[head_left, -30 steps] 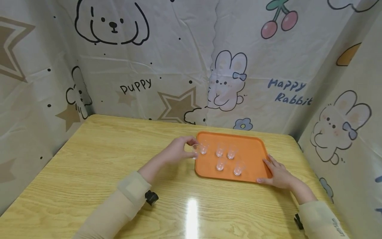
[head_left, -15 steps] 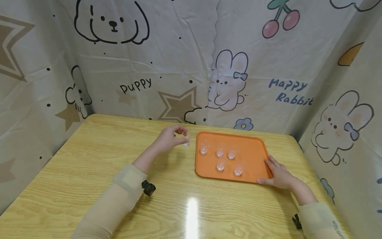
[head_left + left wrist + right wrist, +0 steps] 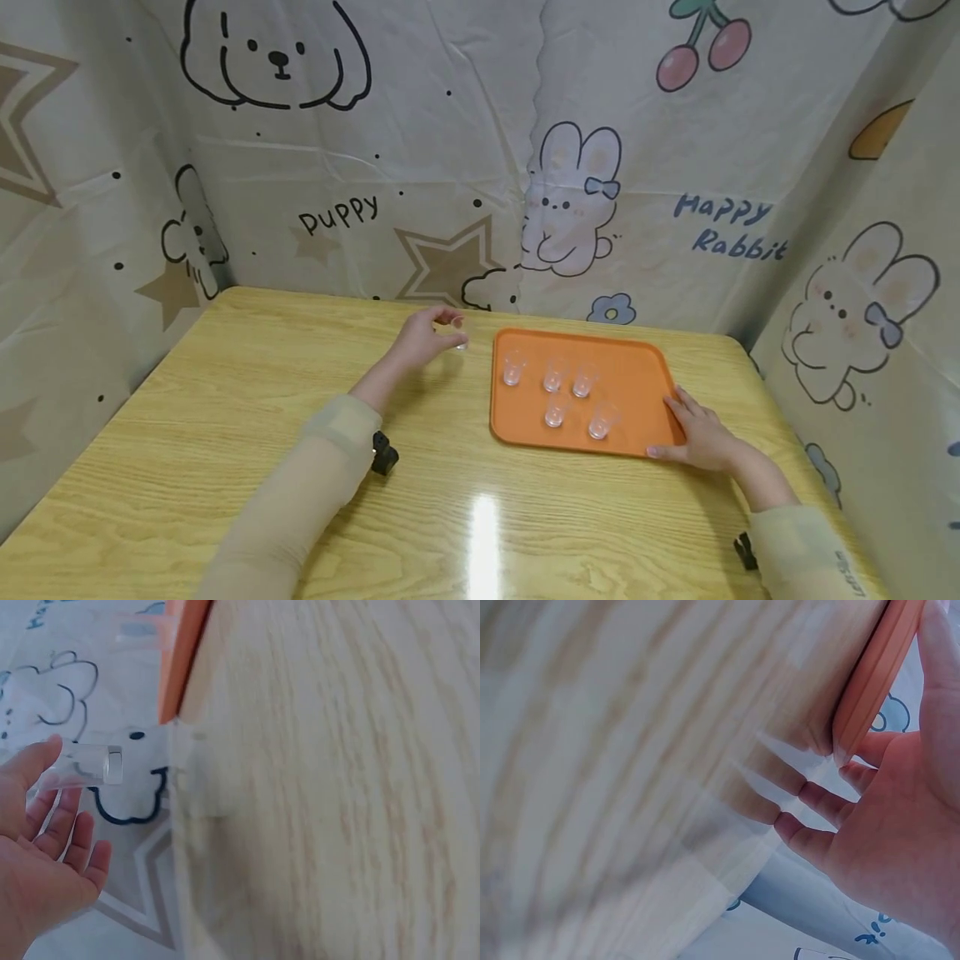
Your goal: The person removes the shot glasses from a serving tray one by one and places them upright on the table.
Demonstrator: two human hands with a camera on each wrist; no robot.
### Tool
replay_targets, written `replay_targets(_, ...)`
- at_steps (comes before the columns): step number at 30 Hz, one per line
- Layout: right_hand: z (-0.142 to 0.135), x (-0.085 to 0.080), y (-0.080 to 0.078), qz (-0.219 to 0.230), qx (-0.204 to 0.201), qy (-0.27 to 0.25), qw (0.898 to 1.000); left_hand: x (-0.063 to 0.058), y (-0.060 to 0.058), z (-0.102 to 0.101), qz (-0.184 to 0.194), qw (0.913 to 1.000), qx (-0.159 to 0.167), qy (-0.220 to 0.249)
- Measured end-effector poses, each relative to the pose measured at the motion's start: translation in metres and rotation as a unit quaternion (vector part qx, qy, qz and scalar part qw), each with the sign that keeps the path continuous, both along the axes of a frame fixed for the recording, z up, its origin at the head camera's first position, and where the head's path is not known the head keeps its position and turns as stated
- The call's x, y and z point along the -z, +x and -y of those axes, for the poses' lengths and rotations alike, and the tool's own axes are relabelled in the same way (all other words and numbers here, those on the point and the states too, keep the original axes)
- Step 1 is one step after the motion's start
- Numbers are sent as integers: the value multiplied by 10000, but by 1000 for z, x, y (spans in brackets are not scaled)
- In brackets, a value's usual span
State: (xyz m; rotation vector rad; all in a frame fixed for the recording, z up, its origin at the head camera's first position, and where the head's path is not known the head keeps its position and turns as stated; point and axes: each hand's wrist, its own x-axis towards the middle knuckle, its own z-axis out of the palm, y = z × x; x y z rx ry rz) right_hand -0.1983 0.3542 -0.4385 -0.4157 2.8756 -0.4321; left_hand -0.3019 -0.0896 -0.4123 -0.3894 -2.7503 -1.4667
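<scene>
Between the thumb and fingers of my left hand [image 3: 422, 337] is a small clear shot glass [image 3: 461, 343], pinched upright. It is just left of the orange tray [image 3: 637, 367]. In the left wrist view the base of the glass [image 3: 112, 765] stands a little apart from the tabletop. My right hand [image 3: 701, 437] rests at the tray's near right corner, fingers spread along the right rim and thumb on the front edge. In the right wrist view, some fingertips [image 3: 786, 825] of that hand touch the table. Several matching glasses [image 3: 554, 412] stand upright on the tray.
The wooden table [image 3: 300, 367] carries the tray towards its far right. A printed cloth [image 3: 442, 158] hangs behind the table and along both sides. A black wrist camera [image 3: 384, 454] sits at the left cuff.
My left hand has carried its shot glass off the tray's left edge, leftward and towards the back of the table. My right hand and the tray have hardly moved.
</scene>
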Motion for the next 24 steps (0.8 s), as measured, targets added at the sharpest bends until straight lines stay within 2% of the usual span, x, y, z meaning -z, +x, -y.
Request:
replay_targets(7, 0, -2, 1, -13, 4, -6, 10000, 17, -14, 7, 157, 9997, -184, 75)
replay_targets(11, 1, -3, 1, -43, 18, -4, 10000, 23, -19, 10, 306, 9993, -156, 159)
replay_targets(24, 1, -5, 0, 2, 50, 66, 10000, 32, -25, 11, 541, 9982, -123, 240)
